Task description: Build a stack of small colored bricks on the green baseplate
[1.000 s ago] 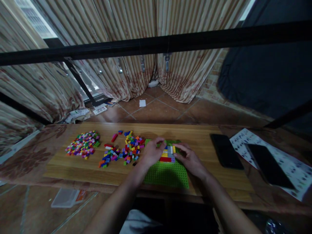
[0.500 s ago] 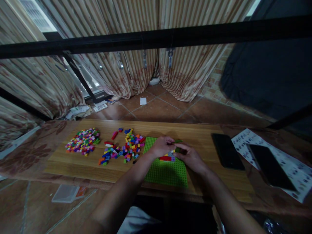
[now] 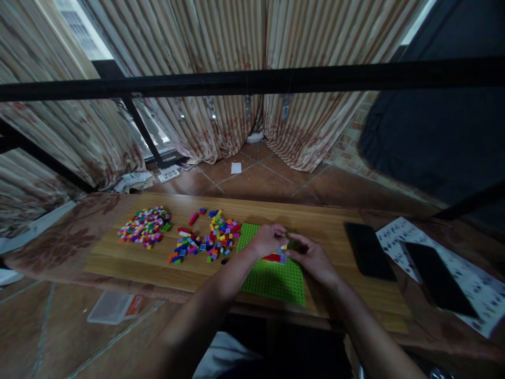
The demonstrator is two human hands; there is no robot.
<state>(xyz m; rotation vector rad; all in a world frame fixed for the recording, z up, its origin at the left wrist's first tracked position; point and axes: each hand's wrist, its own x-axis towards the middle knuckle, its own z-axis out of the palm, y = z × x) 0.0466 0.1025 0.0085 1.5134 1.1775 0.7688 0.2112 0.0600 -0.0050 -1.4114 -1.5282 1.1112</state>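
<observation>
A green studded baseplate (image 3: 272, 287) lies on the wooden board in front of me. Near its far right part sits a low build of toy bricks (image 3: 276, 258), with red, lilac, yellow and white showing. My left hand (image 3: 269, 241) reaches over the build from the left, fingertips pinched together; anything between them is hidden. From the right, my right hand (image 3: 313, 258) curves around the build's edge, thumb at the near side and fingers behind, seemingly gripping it. Both hands cover much of the build.
Loose mixed bricks (image 3: 221, 237) lie left of the baseplate, and a pile of small colourful pieces (image 3: 145, 226) farther left. On the right are a black tablet (image 3: 369, 251), a printed sheet (image 3: 394, 231) and another dark device (image 3: 437, 279). A clear plastic box (image 3: 109, 307) sits on the floor.
The whole view has shifted slightly, so things appear a little lower and farther right. Both hands remain at the brick build, the left covering slightly more of it.
</observation>
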